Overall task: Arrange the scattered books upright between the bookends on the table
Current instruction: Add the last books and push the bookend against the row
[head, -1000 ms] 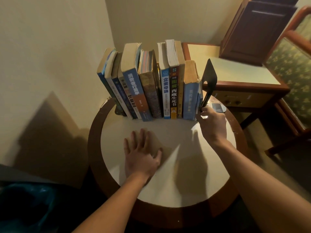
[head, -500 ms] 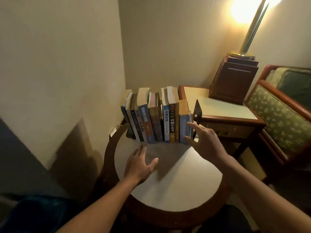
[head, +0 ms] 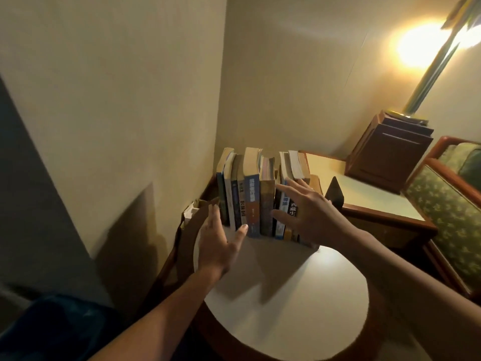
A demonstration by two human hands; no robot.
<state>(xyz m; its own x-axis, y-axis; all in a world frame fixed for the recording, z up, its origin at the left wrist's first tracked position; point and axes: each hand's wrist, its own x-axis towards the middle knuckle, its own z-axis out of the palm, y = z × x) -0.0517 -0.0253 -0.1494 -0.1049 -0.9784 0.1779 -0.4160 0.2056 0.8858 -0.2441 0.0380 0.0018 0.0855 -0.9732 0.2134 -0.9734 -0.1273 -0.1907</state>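
- Round white surface (head: 299, 303) with a brown rim is sitting tight in a room corner; walls are closing its far and left edges, near half is lying bare.
- Row of books (head: 257, 199) is standing upright along the far edge, spines facing the camera.
- Black bookend (head: 334, 191) is standing at the row's right end, near the far-right edge; left bookend is hidden.
- Left hand (head: 218, 246) is hovering open, fingers spread, at the row's left end, grasping nothing.
- Right hand (head: 307, 212) is spreading open over the right-side spines; contact is unclear.
- Side table (head: 369, 196) with lamp base is sitting just right of the surface, green chair (head: 447, 212) beyond it.
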